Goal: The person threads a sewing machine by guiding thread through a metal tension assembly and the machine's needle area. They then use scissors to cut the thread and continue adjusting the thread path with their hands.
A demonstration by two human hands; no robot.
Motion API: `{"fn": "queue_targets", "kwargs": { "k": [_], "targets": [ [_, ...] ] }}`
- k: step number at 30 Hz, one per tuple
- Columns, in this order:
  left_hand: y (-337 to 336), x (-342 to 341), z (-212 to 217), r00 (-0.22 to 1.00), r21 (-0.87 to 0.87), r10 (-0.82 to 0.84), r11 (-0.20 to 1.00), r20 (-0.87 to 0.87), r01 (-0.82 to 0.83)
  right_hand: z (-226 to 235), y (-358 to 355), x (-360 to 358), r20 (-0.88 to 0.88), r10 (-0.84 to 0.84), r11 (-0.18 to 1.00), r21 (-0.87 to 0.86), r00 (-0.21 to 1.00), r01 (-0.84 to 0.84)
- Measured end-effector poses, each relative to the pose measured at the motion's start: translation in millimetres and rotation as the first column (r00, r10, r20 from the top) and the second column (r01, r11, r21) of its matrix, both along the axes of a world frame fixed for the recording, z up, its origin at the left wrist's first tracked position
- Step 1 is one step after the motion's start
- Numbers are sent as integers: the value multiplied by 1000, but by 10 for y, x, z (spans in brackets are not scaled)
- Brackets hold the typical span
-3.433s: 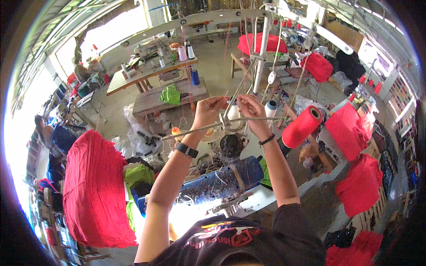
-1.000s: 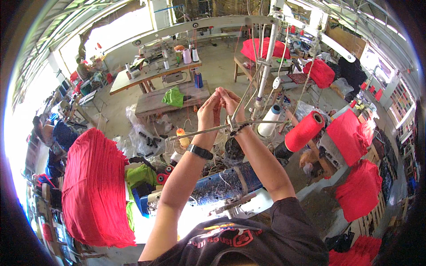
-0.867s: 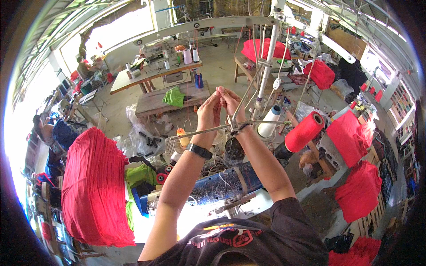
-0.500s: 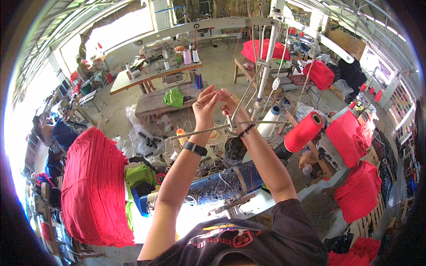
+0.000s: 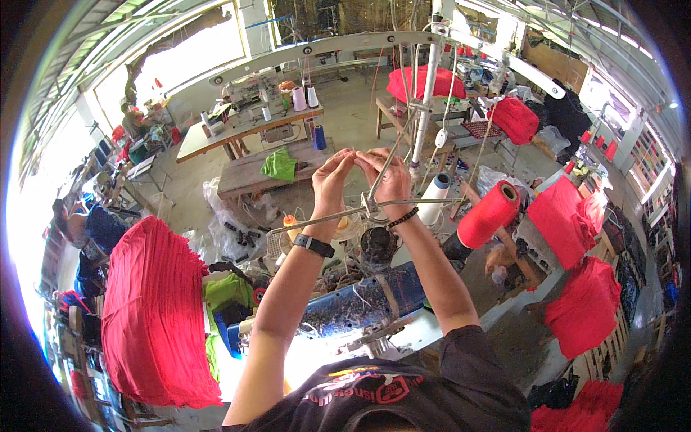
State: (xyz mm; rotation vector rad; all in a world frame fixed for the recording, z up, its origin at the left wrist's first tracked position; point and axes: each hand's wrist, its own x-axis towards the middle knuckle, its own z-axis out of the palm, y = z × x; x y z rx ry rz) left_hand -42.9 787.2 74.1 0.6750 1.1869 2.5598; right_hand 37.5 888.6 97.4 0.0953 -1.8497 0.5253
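Both arms reach forward over a blue sewing machine (image 5: 338, 308), hands raised beside a metal thread stand (image 5: 425, 108). My left hand (image 5: 332, 180) is closed in a pinch, its fingertips meeting those of my right hand (image 5: 389, 177). The right fingers are also pinched. Whatever sits between the fingertips is too small to make out. A thin metal crossbar (image 5: 309, 221) of the stand passes by both wrists. To the right of my right wrist stand a white thread cone (image 5: 433, 198) and a larger red thread cone (image 5: 488, 214).
A tall stack of red fabric (image 5: 155, 309) rises at the left, with green cloth (image 5: 229, 291) beside it. More red fabric piles (image 5: 583, 306) lie at the right. Ahead are a low bench (image 5: 245, 176) bearing a green cloth (image 5: 279, 165) and another sewing table (image 5: 194, 140).
My right hand has turned and its fingers have drawn into a pinch against the left fingertips. Both hands are slightly lower in the picture.
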Motion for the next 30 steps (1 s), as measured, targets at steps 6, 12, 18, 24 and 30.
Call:
{"fn": "queue_targets", "kwargs": {
  "k": [6,12,18,24,30],
  "targets": [
    [-45,-9,-21,996,-71,-15,997,-86,9,4,42,-58,-63,-69,993,92,996,74],
    [-48,41,-28,996,-73,-81,994,-25,79,-21,24,-64,256,189,878,-477,948,-46],
    [-20,120,40,997,-59,-50,997,57,53,-82,-23,35,-17,41,990,-135,999,-43],
    [27,124,10,997,-29,-69,997,-23,69,-113,9,-44,-14,12,990,-137,1000,-13],
    [0,69,-60,967,-158,9,986,-256,-52,-102,40,0,83,99,947,-314,992,-68]
  ]
}}
